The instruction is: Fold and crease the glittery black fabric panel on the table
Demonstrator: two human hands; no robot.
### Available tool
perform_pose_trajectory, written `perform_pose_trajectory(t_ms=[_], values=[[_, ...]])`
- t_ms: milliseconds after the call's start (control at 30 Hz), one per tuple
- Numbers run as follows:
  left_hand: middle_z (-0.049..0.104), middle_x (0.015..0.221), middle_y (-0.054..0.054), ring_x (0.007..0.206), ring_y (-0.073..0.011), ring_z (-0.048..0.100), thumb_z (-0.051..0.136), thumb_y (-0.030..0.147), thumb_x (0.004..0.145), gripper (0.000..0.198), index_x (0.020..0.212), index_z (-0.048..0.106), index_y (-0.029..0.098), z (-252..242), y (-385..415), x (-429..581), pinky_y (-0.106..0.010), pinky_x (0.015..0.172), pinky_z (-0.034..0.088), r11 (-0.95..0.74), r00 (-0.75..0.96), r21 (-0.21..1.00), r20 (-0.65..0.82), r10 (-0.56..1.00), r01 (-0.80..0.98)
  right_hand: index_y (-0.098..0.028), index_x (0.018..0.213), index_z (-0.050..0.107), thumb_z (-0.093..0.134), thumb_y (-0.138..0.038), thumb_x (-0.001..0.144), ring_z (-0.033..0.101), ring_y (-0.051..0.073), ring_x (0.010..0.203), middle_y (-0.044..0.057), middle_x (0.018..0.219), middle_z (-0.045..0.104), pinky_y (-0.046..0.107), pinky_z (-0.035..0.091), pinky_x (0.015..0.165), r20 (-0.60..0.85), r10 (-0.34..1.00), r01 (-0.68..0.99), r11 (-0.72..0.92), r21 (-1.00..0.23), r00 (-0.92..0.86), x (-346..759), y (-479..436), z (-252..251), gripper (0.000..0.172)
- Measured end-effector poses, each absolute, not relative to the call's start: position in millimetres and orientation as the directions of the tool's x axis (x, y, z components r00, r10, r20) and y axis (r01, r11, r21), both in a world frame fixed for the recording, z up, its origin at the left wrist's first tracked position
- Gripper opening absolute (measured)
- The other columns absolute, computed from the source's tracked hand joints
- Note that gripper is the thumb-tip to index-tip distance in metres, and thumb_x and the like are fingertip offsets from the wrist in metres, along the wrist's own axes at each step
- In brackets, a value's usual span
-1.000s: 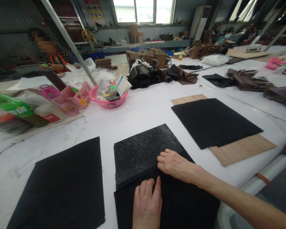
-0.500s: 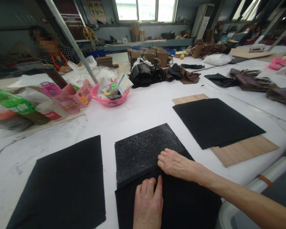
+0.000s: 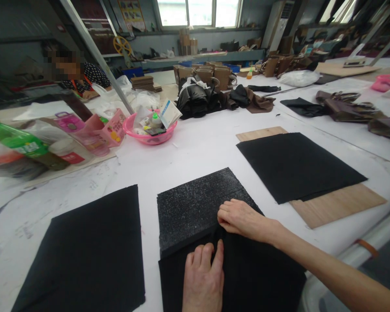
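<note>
A black panel speckled with whitish dots (image 3: 195, 203) lies on the table before me, a piece of black fabric (image 3: 263, 268) covering its near part. My right hand (image 3: 240, 219) is closed, its fingertips pinching the fabric near its far edge, and the cloth bunches beneath them. Just nearer to me, my left hand (image 3: 203, 275) rests palm down on the same fabric, forefinger apart from the other fingers and pointing at the bunched spot. The fingertips of both hands are partly hidden.
Another black fabric sheet (image 3: 91, 251) lies at left. At right, black sheets (image 3: 299, 167) rest on a wooden board (image 3: 341, 206). A pink basin (image 3: 149, 138) and a green bottle (image 3: 22, 143) stand farther off. A co-worker (image 3: 84, 78) sits at back left.
My right hand has shifted slightly and the fabric under its fingers is raised a little more. The left hand stays almost in place.
</note>
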State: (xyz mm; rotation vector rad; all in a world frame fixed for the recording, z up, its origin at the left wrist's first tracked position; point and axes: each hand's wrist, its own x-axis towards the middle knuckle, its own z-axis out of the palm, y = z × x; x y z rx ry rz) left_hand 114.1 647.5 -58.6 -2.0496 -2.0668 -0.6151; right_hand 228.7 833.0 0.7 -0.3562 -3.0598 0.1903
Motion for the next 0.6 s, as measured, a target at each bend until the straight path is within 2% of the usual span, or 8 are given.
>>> perform_pose_trajectory(t_ms=[67, 133, 200, 300, 433, 533, 600], values=[[0.060, 0.100, -0.004, 0.088, -0.0205, 0.054, 0.060, 0.007, 0.075, 0.054, 0.127, 0.058, 0.023, -59, 648, 114, -0.034, 0.072, 0.044, -0.029, -0.047, 0.180, 0.406, 0.913, 0.983, -0.018, 0.092, 0.057, 0.061, -0.011, 0.092, 0.055, 0.017, 0.083, -0.001, 0.089, 0.059, 0.029, 0.041, 0.074, 0.070, 0.305, 0.279, 0.927, -0.253, -0.950, 237, 835, -1, 0.008], [0.060, 0.099, -0.004, 0.087, -0.0201, 0.054, 0.060, 0.007, 0.075, 0.054, 0.126, 0.059, 0.024, -60, 648, 114, -0.034, 0.071, 0.044, -0.031, -0.049, 0.183, 0.413, 0.910, 0.983, -0.018, 0.098, 0.057, 0.058, -0.005, 0.091, 0.055, 0.017, 0.088, 0.000, 0.095, 0.059, 0.028, 0.042, 0.077, 0.108, 0.397, 0.331, 0.863, -0.382, -0.912, 247, 836, -5, 0.015], [0.060, 0.098, -0.004, 0.086, -0.0198, 0.055, 0.059, 0.007, 0.075, 0.053, 0.125, 0.059, 0.024, -60, 649, 114, -0.034, 0.071, 0.043, -0.031, -0.051, 0.185, 0.422, 0.905, 0.982, -0.018, 0.099, 0.057, 0.059, -0.004, 0.090, 0.054, 0.018, 0.090, 0.001, 0.097, 0.059, 0.029, 0.042, 0.080, 0.132, 0.442, 0.347, 0.827, -0.442, -0.887, 256, 835, -9, 0.016], [0.061, 0.097, -0.004, 0.085, -0.0200, 0.056, 0.056, 0.007, 0.077, 0.049, 0.123, 0.061, 0.023, -60, 649, 114, -0.034, 0.070, 0.044, -0.030, -0.057, 0.187, 0.444, 0.894, 0.982, -0.019, 0.102, 0.057, 0.067, -0.012, 0.089, 0.052, 0.020, 0.093, 0.002, 0.101, 0.058, 0.032, 0.041, 0.082, 0.142, 0.415, 0.321, 0.843, -0.431, -0.899, 263, 829, -15, 0.018], [0.062, 0.095, -0.005, 0.084, -0.0193, 0.057, 0.048, 0.006, 0.084, 0.043, 0.123, 0.061, 0.019, -56, 647, 110, -0.032, 0.070, 0.046, -0.068, -0.016, 0.164, 0.466, 0.885, 0.984, -0.019, 0.104, 0.057, 0.072, -0.016, 0.087, 0.051, 0.021, 0.093, 0.003, 0.103, 0.057, 0.034, 0.039, 0.079, 0.151, 0.373, 0.304, 0.887, -0.347, -0.916, 263, 822, -22, 0.023], [0.062, 0.099, -0.006, 0.092, -0.0195, 0.059, 0.045, 0.007, 0.089, 0.038, 0.121, 0.061, 0.019, -54, 642, 98, -0.030, 0.076, 0.048, -0.109, 0.028, 0.144, 0.473, 0.881, 0.983, -0.019, 0.102, 0.058, 0.069, -0.015, 0.089, 0.050, 0.021, 0.092, 0.003, 0.102, 0.056, 0.034, 0.037, 0.077, 0.161, 0.349, 0.295, 0.912, -0.285, -0.923, 261, 821, -26, 0.017], [0.062, 0.106, -0.007, 0.100, -0.0212, 0.058, 0.047, 0.010, 0.091, 0.035, 0.122, 0.060, 0.019, -54, 638, 87, -0.032, 0.082, 0.048, -0.074, 0.011, 0.116, 0.468, 0.883, 0.991, -0.019, 0.100, 0.058, 0.069, -0.016, 0.089, 0.049, 0.021, 0.091, 0.002, 0.100, 0.056, 0.034, 0.036, 0.076, 0.160, 0.343, 0.293, 0.917, -0.270, -0.926, 261, 822, -27, 0.016]])
